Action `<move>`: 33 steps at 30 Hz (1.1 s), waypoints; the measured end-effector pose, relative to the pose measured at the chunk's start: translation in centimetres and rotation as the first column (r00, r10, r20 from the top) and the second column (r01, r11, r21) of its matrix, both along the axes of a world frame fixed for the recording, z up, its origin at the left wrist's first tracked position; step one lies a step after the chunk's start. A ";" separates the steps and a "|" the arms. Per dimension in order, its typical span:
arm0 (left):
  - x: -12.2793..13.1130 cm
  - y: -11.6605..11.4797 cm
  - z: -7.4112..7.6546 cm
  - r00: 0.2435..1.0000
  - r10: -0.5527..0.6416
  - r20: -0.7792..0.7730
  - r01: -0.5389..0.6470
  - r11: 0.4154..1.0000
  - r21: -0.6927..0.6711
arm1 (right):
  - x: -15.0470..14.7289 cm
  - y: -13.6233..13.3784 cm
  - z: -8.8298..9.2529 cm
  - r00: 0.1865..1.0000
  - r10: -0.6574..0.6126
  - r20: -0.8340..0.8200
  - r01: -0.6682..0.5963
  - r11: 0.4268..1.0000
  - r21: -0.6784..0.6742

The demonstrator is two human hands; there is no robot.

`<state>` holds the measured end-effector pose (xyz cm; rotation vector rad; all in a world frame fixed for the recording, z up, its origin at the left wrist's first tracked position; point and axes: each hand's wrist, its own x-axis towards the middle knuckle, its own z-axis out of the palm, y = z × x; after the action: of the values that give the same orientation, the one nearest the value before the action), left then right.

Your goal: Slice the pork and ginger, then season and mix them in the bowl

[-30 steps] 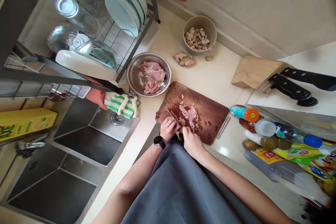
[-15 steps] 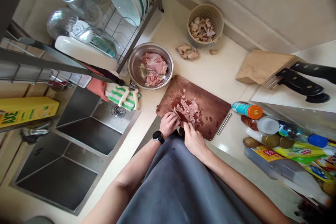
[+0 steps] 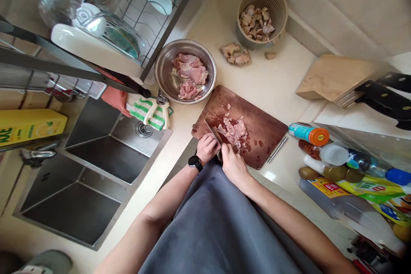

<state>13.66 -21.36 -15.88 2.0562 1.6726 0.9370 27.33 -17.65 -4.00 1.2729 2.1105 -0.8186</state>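
Observation:
Chopped pink meat (image 3: 236,130) lies on a reddish-brown cutting board (image 3: 265,130) at the counter's front edge. A knife (image 3: 211,130) rests its blade on the board just left of the meat. My right hand (image 3: 233,166) is closed around the knife's dark handle. Beside it, my left hand (image 3: 207,147), with a black watch on the wrist, is curled at the near end of the blade; what its fingers hold is hidden. Behind the board, a steel bowl (image 3: 161,75) holds raw meat pieces (image 3: 189,72).
A beige basket (image 3: 280,4) of pale pieces and loose ginger (image 3: 236,55) sit at the back. A wooden knife block (image 3: 334,78) and several bottles (image 3: 308,134) crowd the right. To the left are the sink (image 3: 96,158), a green striped sponge (image 3: 149,114) and a dish rack (image 3: 135,30).
The view has tilted, so everything sits a little higher in frame. Both hands stay at the board's near edge; the blade has shifted slightly beside the meat pile.

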 end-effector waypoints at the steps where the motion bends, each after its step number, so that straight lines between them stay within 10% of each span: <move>1: -0.1 0.0 0.0 1.000 -0.012 0.013 0.011 1.000 0.018 | -0.9 1.0 -0.2 1.000 -0.005 -0.024 0.006 1.000 0.021; 11: 0.3 0.2 -0.1 1.000 -0.011 0.006 0.011 1.000 0.009 | 2.9 -2.2 -0.6 0.999 -0.018 0.044 0.021 0.997 -0.068; 21: 0.2 0.0 1.0 0.998 -0.032 0.062 0.031 0.999 0.014 | 2.8 1.6 -1.6 0.955 -0.240 -0.176 0.258 0.963 0.084; 33: 0.0 0.2 0.7 0.999 -0.028 0.019 0.026 0.996 0.084 | 3.9 -4.0 0.2 0.997 0.074 0.019 -0.074 0.996 0.039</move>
<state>13.66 -21.20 -15.20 2.1103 1.6167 1.0321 31.23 -21.61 -3.80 1.2101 2.1559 -0.7344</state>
